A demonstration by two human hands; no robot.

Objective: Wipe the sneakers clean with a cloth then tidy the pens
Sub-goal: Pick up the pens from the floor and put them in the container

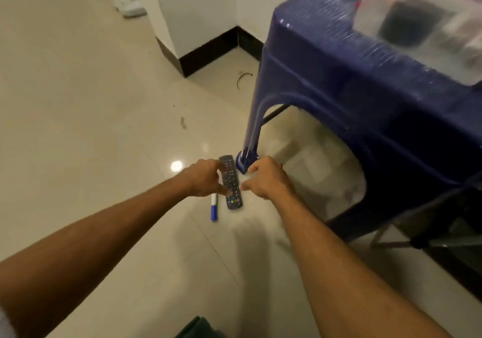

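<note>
On the floor by the table leg (251, 131), the pen (214, 207) lies just below the left hand (206, 178), its long axis pointing away from the person, beside the remote (233, 196). That nearer hand spreads loose fingers over the remote. The right hand (266, 178) is loosely curled and empty.

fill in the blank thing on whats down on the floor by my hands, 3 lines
1. The pen on the floor is white and ____.
2. The left hand reaches over a grey ____.
3. The right hand is beside a ____ of the blue table.
Missing words: blue; remote control; leg.
</note>
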